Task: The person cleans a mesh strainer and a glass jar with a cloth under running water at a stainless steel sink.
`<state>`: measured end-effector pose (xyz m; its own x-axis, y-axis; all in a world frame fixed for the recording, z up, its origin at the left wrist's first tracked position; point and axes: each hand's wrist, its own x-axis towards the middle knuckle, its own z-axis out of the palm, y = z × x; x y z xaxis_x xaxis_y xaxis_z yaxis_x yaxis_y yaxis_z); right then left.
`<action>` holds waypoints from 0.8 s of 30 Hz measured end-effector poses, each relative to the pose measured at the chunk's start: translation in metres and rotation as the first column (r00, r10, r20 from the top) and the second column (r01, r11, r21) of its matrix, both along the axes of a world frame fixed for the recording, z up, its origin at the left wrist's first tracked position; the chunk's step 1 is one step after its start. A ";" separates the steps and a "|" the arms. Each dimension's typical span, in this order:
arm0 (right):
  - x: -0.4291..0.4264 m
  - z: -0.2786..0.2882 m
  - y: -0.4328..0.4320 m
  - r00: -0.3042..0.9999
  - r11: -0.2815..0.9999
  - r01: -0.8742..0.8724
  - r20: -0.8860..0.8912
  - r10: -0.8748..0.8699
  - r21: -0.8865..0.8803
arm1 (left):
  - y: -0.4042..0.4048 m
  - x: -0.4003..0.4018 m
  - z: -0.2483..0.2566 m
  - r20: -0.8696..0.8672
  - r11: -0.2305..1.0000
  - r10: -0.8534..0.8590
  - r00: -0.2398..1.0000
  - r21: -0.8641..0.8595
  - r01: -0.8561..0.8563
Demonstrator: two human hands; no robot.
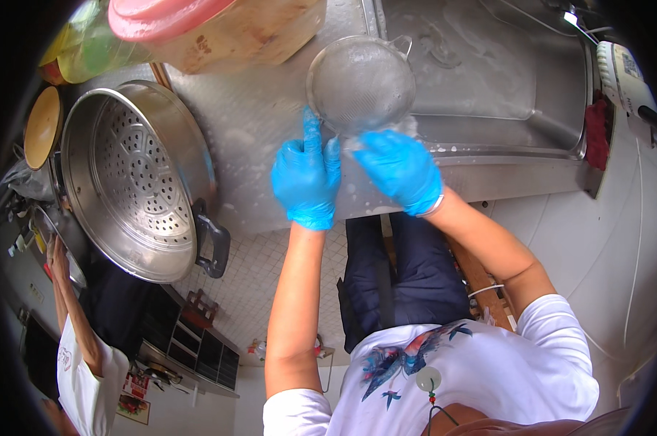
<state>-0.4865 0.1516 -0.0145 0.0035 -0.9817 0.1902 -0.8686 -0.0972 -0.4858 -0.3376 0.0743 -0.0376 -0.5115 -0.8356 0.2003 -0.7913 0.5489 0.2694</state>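
A round fine-mesh metal strainer (361, 82) is tilted over the steel counter beside the sink, its wire hook loop at the upper right. My left hand (306, 177), in a blue disposable glove, grips the strainer's near left edge. The index finger reaches up along the rim, the thumb lies below it, and the other fingers are curled. My right hand (399, 171), gloved the same way, is at the near rim and blurred by motion. Something whitish shows beside its fingers, but whether they hold it cannot be made out.
The sink basin (475, 92) lies to the right, wet inside. At left, a perforated steel steamer pot (143, 174) leans on its side, its black handle (214, 240) toward me. A pink-lidded tub (241, 49) stands at the back. Another person (83, 349) works at far left.
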 end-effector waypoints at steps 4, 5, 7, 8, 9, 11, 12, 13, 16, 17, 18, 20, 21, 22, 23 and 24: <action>-0.046 0.015 0.013 0.983 0.979 0.185 0.001 -0.186 0.089 | 0.002 -0.001 0.003 0.012 1.000 0.012 1.000 -0.014 -0.011; -0.048 0.018 0.014 0.984 0.982 0.179 0.009 -0.180 0.061 | 0.004 0.000 0.005 0.027 1.000 0.013 1.000 0.001 -0.014; -0.032 0.024 0.011 0.991 0.994 0.095 0.089 -0.099 0.048 | 0.002 -0.001 0.004 0.054 1.000 0.012 0.998 0.016 -0.013; -0.021 0.026 0.005 0.994 0.998 0.059 0.087 -0.062 0.036 | 0.001 -0.002 0.004 0.041 1.000 0.015 0.999 0.005 -0.015; -0.009 0.027 -0.003 0.996 0.999 0.023 0.088 -0.026 0.026 | 0.001 -0.003 0.007 0.032 1.000 0.016 0.999 -0.004 -0.016; 0.001 0.015 -0.010 0.998 0.998 0.058 0.034 -0.059 0.027 | 0.000 -0.006 0.007 0.021 1.000 0.018 1.000 -0.008 -0.018; 0.003 0.010 -0.011 0.998 0.998 0.058 0.015 -0.058 0.015 | 0.000 -0.004 0.005 0.024 1.000 0.023 0.999 0.003 -0.023; 0.004 0.007 -0.012 0.998 0.998 0.059 -0.005 -0.059 0.003 | 0.000 -0.003 0.003 0.026 1.000 0.028 0.999 0.013 -0.028; -0.034 0.010 0.011 0.984 0.980 0.176 -0.003 -0.177 0.098 | 0.000 -0.001 0.000 -0.024 1.000 0.023 0.999 0.000 -0.023; -0.051 0.008 0.015 0.973 0.967 0.232 -0.006 -0.232 0.107 | -0.002 0.000 -0.001 -0.010 1.000 0.022 1.000 -0.013 -0.023; -0.071 0.007 0.020 0.928 0.934 0.329 0.137 -0.347 0.137 | 0.000 0.000 0.000 -0.002 1.000 0.017 1.000 -0.019 -0.017; -0.087 0.011 0.020 0.812 0.873 0.457 0.321 -0.487 0.170 | 0.001 0.000 0.002 -0.011 1.000 0.006 1.000 -0.009 -0.006; -0.086 0.016 0.018 0.773 0.857 0.489 0.376 -0.512 0.162 | 0.001 0.001 0.004 -0.023 1.000 0.007 1.000 0.004 -0.007; -0.082 0.019 0.013 0.762 0.869 0.482 0.437 -0.478 0.110 | 0.002 0.001 0.005 -0.033 1.000 0.009 0.999 0.017 -0.008; -0.077 0.026 0.009 0.842 0.925 0.377 0.397 -0.366 0.052 | 0.002 0.001 0.005 -0.039 0.999 0.021 0.999 0.033 -0.019; -0.067 0.042 0.000 0.903 0.964 0.265 0.350 -0.248 -0.001 | 0.002 0.002 0.006 -0.044 0.998 0.031 0.999 0.049 -0.029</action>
